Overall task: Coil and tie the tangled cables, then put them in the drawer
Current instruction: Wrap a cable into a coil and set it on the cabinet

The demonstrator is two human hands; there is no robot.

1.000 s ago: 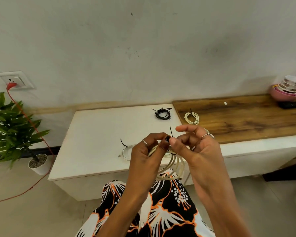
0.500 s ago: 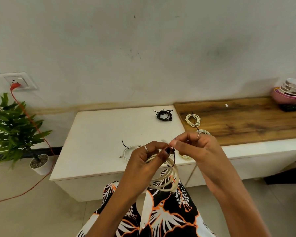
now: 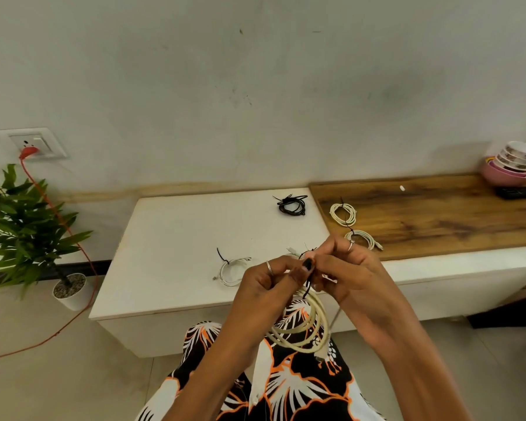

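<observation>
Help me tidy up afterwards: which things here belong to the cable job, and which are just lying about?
Job:
cream cable coil, held by left hand and right hand
black tie
black coil
three tied white coils

Lying about:
potted plant
stacked bowls
orange cord

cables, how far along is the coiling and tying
Four coils already lie tied: a black one, two white ones on the wooden top and one on the white cabinet. The hands are closing a black tie round a fifth coil. Nothing is in a drawer yet.
</observation>
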